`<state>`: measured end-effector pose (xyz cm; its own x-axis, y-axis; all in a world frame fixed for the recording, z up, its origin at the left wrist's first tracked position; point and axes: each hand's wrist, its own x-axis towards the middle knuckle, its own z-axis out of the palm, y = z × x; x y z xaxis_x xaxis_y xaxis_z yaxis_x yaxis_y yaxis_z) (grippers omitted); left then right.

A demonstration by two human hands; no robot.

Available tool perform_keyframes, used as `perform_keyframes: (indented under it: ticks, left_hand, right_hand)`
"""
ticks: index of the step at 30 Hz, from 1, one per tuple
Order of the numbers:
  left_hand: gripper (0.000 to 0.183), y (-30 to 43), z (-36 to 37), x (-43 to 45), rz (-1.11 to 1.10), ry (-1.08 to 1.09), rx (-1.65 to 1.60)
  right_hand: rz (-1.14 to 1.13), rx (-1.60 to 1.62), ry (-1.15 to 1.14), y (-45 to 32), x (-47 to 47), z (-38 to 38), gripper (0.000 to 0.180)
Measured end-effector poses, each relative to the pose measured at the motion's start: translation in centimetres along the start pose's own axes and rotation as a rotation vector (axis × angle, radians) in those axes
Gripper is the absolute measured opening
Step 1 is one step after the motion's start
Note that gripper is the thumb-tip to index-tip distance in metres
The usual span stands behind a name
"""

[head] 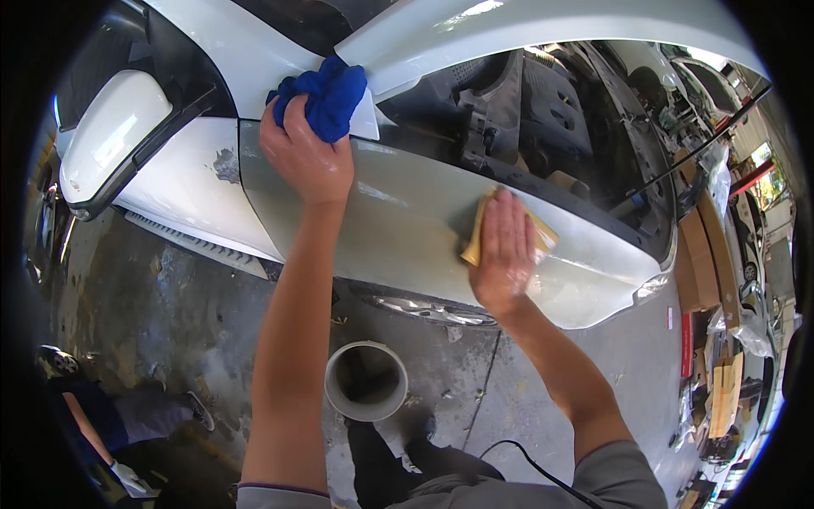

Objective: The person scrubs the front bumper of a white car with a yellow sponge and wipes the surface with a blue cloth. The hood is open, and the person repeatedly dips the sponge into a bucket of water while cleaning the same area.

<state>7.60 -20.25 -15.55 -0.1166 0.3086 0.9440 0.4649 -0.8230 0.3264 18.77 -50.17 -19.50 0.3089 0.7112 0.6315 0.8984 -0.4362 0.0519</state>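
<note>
My left hand (308, 149) grips a bunched blue cloth (331, 95) at the base of the windshield pillar, by the rear upper corner of the front fender (394, 216). Under the flat fingers of my right hand (505, 248) lies a yellow sheet, apparently sandpaper (544, 238), pressed on the fender further forward. That panel looks wet, with dull greenish-grey patches and whiter areas toward the headlight (652, 286). Behind the panel gap, the white front door (191, 172) has a chipped grey spot (226, 165) near its edge.
A bucket (366, 382) holding dark liquid stands on the concrete floor near my feet. The raised hood (572, 22) hangs over the engine bay (547, 108), with a prop rod (699, 140). The side mirror (121, 140) juts out left. Cardboard boxes (696, 261) stand right; another person (127, 420) is lower left.
</note>
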Motion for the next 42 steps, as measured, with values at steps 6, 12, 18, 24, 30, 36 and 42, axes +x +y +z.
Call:
perform_keyframes:
  ticks: [6, 12, 18, 24, 30, 36, 42]
  left_hand:
    - [0.064, -0.4, -0.6, -0.3, 0.014, -0.047, 0.014]
    - [0.063, -0.7, -0.5, -0.4, 0.002, -0.059, 0.038]
    - [0.059, -0.9, -0.6, -0.2, 0.028, -0.053, 0.01]
    - [0.057, -1.2, -0.3, -0.4, -0.003, 0.022, -0.031]
    - [0.056, -1.5, -0.3, -0.5, 0.015, 0.016, -0.053]
    - [0.053, -1.4, -0.2, -0.4, -0.002, 0.031, -0.085]
    - [0.054, -2.2, -0.5, -0.8, -0.002, 0.036, -0.133]
  right_hand:
    - [-0.325, 0.044, 0.103, -6.0, 7.5, 3.0, 0.076]
    - [-0.071, -0.04, 0.055, -0.2, 0.7, 1.0, 0.078]
    - [-0.323, 0.105, 0.089, -5.8, 7.3, 2.7, 0.07]
    - [-0.158, -0.082, 0.026, -2.8, 3.0, 1.9, 0.069]
    - [-0.401, 0.111, 0.048, -7.2, 8.7, 2.5, 0.07]
    - [-0.233, -0.045, 0.107, -4.8, 4.9, 4.1, 0.071]
    - [-0.367, 0.236, 0.048, -7.9, 8.4, 3.5, 0.068]
